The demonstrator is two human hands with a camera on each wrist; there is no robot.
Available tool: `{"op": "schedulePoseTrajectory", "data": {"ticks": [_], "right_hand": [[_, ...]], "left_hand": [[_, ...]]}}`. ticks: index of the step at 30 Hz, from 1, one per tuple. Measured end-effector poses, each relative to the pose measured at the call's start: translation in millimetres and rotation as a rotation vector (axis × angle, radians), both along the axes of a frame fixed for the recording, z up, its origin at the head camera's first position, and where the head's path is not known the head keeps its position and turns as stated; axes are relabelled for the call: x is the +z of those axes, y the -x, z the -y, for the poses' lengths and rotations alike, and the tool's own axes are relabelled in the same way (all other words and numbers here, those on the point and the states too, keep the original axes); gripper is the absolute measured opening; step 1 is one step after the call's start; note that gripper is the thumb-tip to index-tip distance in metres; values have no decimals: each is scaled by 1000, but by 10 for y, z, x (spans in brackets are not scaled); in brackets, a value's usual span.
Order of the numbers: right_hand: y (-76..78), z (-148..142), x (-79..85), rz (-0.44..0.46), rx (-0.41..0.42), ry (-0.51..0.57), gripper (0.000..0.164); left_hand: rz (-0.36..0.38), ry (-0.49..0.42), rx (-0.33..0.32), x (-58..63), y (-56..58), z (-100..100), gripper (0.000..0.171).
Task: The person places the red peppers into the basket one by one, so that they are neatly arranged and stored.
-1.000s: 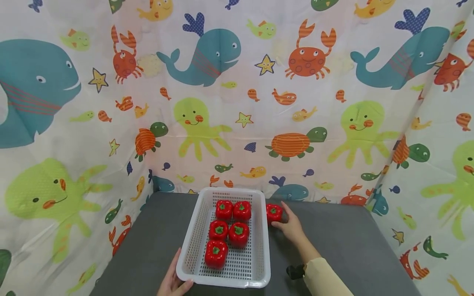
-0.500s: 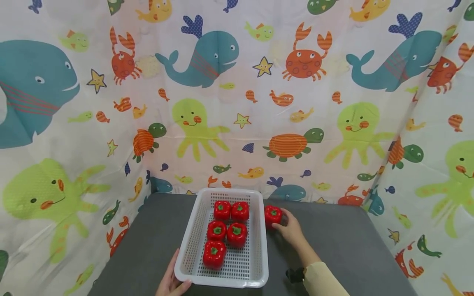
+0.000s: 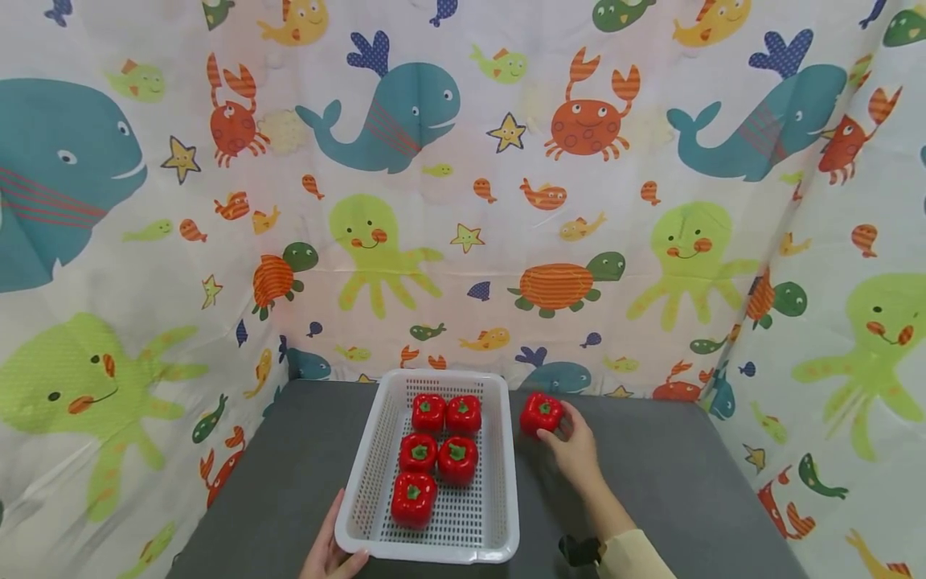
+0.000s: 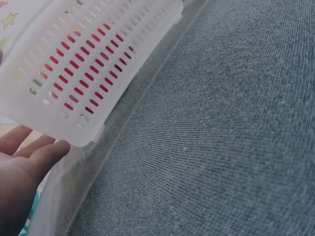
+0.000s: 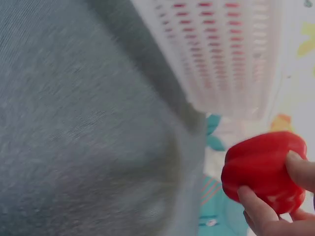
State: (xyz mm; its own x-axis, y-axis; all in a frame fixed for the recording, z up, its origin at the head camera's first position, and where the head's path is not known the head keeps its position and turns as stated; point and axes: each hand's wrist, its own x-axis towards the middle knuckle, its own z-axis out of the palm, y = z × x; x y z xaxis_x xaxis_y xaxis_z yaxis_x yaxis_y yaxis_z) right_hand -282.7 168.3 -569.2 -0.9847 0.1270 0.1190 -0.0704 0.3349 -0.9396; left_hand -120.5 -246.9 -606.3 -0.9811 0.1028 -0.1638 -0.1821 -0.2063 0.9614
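Note:
A white perforated plastic basket (image 3: 434,553) stands on the dark table. Several red bell peppers with green stems (image 3: 457,460) sit upright in it. My left hand (image 3: 327,551) rests at the basket's near left corner, thumb along the front and the other fingers along the left side. In the left wrist view its fingers (image 4: 55,151) look mostly straight against the lower corner. To the right of the basket, my right hand (image 3: 577,452) grips one more red bell pepper (image 3: 541,413) between thumb and fingers. The right wrist view has this bell pepper (image 5: 261,169) raised off the table.
A white curtain printed with sea animals (image 3: 463,322) surrounds the table at the back and both sides. Dark table surface (image 3: 665,482) extends to the right of the basket. A black strap (image 3: 577,552) is at my right wrist beside a pale yellow sleeve (image 3: 635,556).
My right hand has lifted the red bell pepper off the table beside the basket and brought it slightly right. My left hand stays at the basket's corner. The head view has shifted slightly.

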Motion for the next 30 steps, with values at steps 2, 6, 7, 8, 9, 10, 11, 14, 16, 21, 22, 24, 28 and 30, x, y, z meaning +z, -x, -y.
{"op": "schedulePoseTrajectory", "data": {"ticks": [2, 6, 7, 8, 9, 10, 11, 14, 16, 21, 22, 24, 28, 30], "right_hand": [[-57, 28, 85, -20, -9, 10, 78], [-216, 129, 282, -40, -1, 30, 80], [-258, 162, 329, -49, 6, 32, 80], [-301, 198, 379, -58, 16, 36, 81], [-346, 236, 428, -65, 26, 39, 81], [-386, 276, 470, -76, 39, 46, 80], [-425, 313, 508, -87, 50, 46, 80], [-532, 423, 596, -111, 85, 42, 79], [-596, 485, 631, -121, 107, 42, 78], [-744, 611, 708, -108, 161, 50, 76], [-777, 634, 718, -96, 166, 53, 76], [-843, 681, 725, -84, 187, 57, 76], [-981, 786, 682, -76, 250, 65, 73], [-1035, 841, 646, -84, 299, 71, 71]], "left_hand": [[9, 9, 0, 5, -8, 1, 106], [19, 10, -3, 19, -27, 7, 107], [20, 9, -1, 24, -32, 7, 108], [23, 6, 4, 29, -36, 7, 108], [21, 6, 8, 36, -41, 6, 109], [20, 4, 11, 42, -46, 5, 109], [17, 6, 14, 48, -50, 3, 109], [8, 20, 28, 49, -56, -4, 107], [-1, 30, 33, 38, -56, -9, 106], [-67, 85, 51, -12, -48, -36, 105], [-86, 98, 51, -20, -44, -43, 104], [-116, 120, 49, -28, -38, -56, 103], [-130, 136, 46, -28, -31, -56, 102], [-129, 140, 50, -28, -37, -48, 103]]}}
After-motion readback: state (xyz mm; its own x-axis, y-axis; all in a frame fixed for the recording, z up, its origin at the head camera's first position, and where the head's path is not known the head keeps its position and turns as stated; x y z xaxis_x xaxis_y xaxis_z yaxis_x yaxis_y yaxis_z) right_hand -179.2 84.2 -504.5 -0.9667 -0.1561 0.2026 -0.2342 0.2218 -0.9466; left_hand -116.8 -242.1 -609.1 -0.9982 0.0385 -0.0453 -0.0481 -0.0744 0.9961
